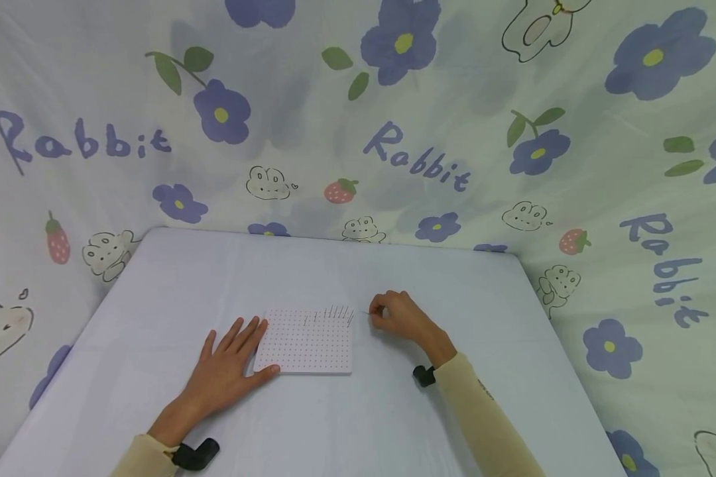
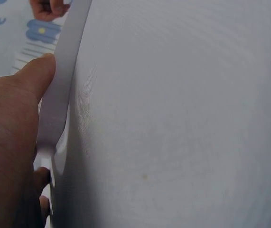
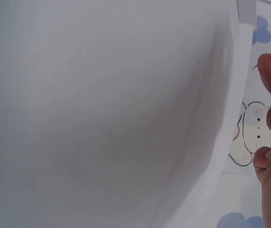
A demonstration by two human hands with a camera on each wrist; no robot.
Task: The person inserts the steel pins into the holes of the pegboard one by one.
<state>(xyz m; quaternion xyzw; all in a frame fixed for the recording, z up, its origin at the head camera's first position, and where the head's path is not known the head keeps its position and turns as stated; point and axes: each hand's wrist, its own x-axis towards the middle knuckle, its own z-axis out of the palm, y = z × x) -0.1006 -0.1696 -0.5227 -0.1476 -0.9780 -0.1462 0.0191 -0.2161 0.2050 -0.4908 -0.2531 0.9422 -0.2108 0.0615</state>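
Note:
A white board (image 1: 304,351) dotted with rows of small holes lies on the table. Several thin dark pins (image 1: 337,312) stand in it, mostly along the back row toward the right corner. Beside the board's left edge, my left hand (image 1: 223,368) spreads its straight fingers, with the thumb over the near left corner. In the left wrist view the thumb (image 2: 40,71) presses the side of the board (image 2: 61,95). Just right of the board, my right hand (image 1: 401,317) pinches a thin dark pin (image 1: 365,313) that points left. Its other fingers are curled.
The table (image 1: 244,271) has a plain white cover. Behind it and at both sides hangs a pale curtain (image 1: 310,132) printed with flowers, rabbits and strawberries. A small black camera sits at each wrist, below the cream sleeves (image 1: 483,417).

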